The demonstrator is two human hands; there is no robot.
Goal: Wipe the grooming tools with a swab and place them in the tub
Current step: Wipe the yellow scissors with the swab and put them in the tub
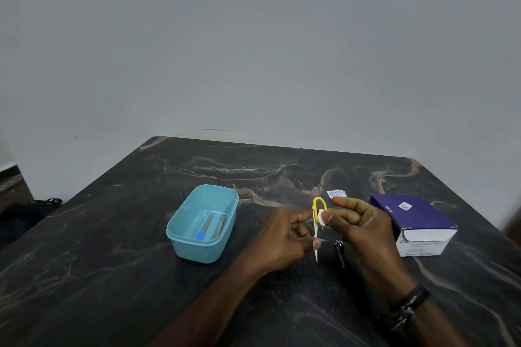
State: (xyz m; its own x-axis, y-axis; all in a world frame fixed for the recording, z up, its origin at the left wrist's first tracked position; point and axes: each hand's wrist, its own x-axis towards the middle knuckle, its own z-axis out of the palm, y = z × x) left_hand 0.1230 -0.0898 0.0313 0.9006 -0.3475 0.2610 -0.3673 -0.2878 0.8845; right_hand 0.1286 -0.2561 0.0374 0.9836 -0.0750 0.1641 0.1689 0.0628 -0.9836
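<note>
The left grip (293, 234) is clenched on yellow-handled scissors (316, 229), while a white swab (321, 216) is pinched by the right grip (358, 222).

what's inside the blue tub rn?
Blue tub holds two slim tools: a blue-handled tool and a metal tool. Near wall hides the floor's front strip.

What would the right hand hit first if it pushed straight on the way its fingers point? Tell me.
The right hand, pinching the swab, points left at the yellow scissors held by the left hand; it meets those first. Further along stands the blue tub, though depth is unclear.
</note>
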